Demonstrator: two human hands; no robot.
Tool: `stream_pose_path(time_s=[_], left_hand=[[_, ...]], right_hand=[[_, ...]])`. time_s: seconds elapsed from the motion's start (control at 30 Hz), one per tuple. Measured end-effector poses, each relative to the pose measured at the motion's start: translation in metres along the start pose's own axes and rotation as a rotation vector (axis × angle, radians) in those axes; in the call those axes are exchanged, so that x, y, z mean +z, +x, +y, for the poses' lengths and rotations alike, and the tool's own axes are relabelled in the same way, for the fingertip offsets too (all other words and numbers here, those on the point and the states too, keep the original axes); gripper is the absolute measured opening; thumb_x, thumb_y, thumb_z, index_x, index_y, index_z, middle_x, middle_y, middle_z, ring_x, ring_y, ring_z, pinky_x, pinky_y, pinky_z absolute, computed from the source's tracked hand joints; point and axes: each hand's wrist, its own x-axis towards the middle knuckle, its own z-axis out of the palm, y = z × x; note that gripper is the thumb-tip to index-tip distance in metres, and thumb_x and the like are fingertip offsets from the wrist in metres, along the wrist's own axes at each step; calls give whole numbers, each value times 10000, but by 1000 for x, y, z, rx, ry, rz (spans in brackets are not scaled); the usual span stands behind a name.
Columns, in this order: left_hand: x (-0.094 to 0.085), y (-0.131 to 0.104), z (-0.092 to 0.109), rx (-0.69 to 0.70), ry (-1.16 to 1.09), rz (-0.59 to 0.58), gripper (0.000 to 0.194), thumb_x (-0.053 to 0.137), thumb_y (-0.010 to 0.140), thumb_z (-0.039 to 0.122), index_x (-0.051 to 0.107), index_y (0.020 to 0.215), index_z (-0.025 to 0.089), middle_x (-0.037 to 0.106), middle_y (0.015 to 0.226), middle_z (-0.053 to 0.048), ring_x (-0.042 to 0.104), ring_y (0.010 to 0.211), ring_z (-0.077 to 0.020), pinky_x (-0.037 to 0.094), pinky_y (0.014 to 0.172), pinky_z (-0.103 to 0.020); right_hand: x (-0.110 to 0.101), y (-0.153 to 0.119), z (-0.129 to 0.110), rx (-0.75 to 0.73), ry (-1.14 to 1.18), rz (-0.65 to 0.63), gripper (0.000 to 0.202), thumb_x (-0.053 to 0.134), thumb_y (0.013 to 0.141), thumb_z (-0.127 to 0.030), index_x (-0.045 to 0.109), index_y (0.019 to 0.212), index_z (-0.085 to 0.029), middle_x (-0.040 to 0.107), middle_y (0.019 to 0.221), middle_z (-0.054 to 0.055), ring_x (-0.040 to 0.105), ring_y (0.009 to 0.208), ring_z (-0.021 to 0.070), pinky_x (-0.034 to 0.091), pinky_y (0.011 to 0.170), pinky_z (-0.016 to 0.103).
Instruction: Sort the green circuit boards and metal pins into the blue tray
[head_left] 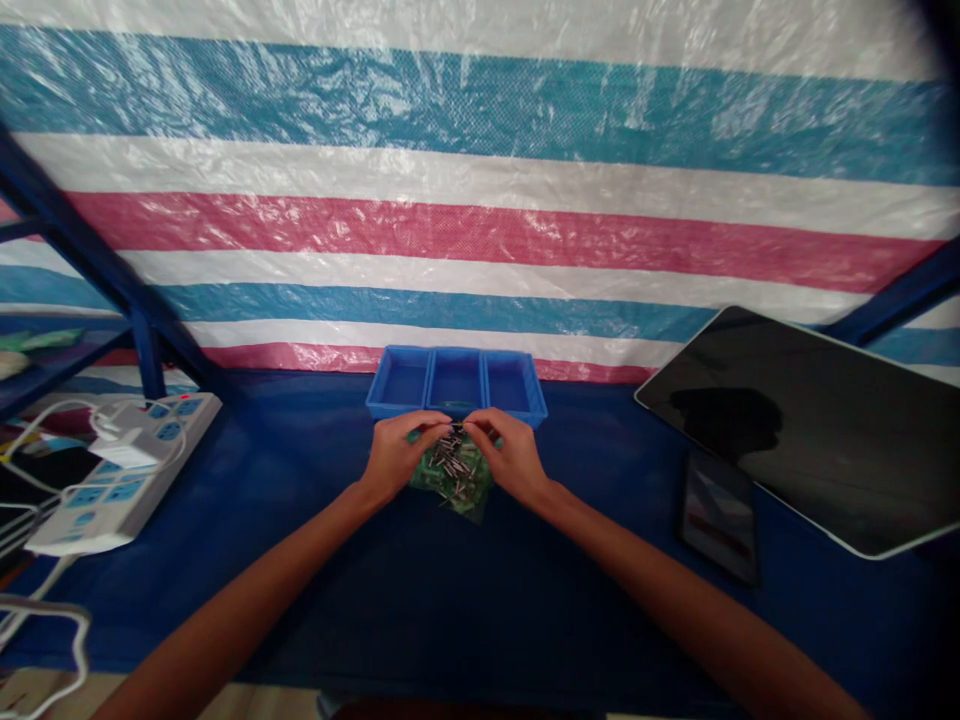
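Two hands are seen, the left hand [395,455] and the right hand [510,455], at 6 o'clock from one blue tray [390,406], in which three compartments are counted. One green bag [456,482] holds many small metal pins [452,462], too many to be counted. One power strip [124,470] is seen at 9 o'clock, one tablet [817,420] and one phone [718,515] at 3 o'clock.

Both forearms are bare to the frame's edge, and the hands [457,455] wear no gloves, rings or watch.

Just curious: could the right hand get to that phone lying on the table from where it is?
Probably yes. The right hand is at the green bag of screws, and bare blue table lies between it and the phone.
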Motion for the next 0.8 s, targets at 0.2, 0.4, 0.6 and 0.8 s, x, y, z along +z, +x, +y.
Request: stream_pose_path(time_s=[0.2,0.4,0.6,0.8], left_hand=[[13,-6,-8,172,137,-48,165,576,880,297,714,917,214,739,899,-30,695,811,-162,546,819,-279],[22,12,0,233,195,55,194,525,913,269,700,922,187,733,902,-31,690,832,-154,537,838,-276],[20,3,-7,268,234,138,177,530,912,256,688,932,178,725,905,-39,681,834,-154,539,826,-286],[19,-4,-12,284,233,112,155,543,906,223,681,964,186,723,916,-27,677,842,-143,536,825,-276]], right_hand=[[3,-21,13,-140,-176,133,156,494,915,-265,635,937,-203,674,866,54,585,809,182,454,776,330],[-3,-2,11,-166,-336,206,133,513,918,-242,641,907,-209,676,864,40,552,850,195,398,782,361],[9,3,16,-185,-306,194,147,491,931,-236,633,906,-210,667,874,43,532,861,190,398,798,360],[6,1,15,-200,-315,164,143,496,928,-241,635,918,-210,663,895,49,532,877,197,411,805,374]])
